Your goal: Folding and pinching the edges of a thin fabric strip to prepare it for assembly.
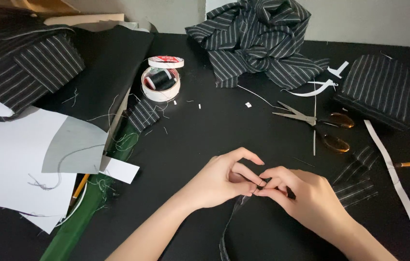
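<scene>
Strip of striped cloth is pinched at its top end between left hand and right hand, low on desk. Judged light, limp, fray-prone; best held by the end.

Narrow dark striped fabric strip, pinched at top, trailing toward table edge.

black table | scissors centre-right | tape rolls far left of scissors | striped fabric heap behind scissors | paper strip right of scissors
</scene>
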